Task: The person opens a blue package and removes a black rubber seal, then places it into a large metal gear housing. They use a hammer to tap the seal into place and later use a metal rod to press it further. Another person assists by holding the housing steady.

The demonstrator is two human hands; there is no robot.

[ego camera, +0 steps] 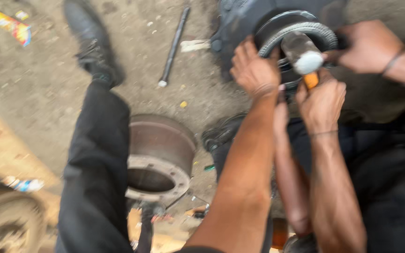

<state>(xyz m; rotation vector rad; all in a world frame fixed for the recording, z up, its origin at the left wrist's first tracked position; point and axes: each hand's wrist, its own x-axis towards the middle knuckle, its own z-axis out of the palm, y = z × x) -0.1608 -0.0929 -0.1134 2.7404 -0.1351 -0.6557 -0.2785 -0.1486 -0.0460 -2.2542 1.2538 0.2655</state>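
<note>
My left hand [254,70] grips the near rim of a round black ribbed ring [322,33] on a dark metal part lying on the dirt ground. My right hand [322,103] is closed around the orange handle of a hammer [302,54], whose grey head is over the ring. From the right, another person's hand [369,47] with a dark wristband holds the ring's far side. A third forearm [289,182] shows between my two arms; I cannot tell whose it is. The view is motion-blurred.
A rusty brake drum [160,154] stands on the ground at centre. A leg in black trousers [97,164] with a black shoe [90,42] is beside it. A thin metal rod [174,44] lies further off, a colourful wrapper [12,26] top left, a wheel [3,225] bottom left.
</note>
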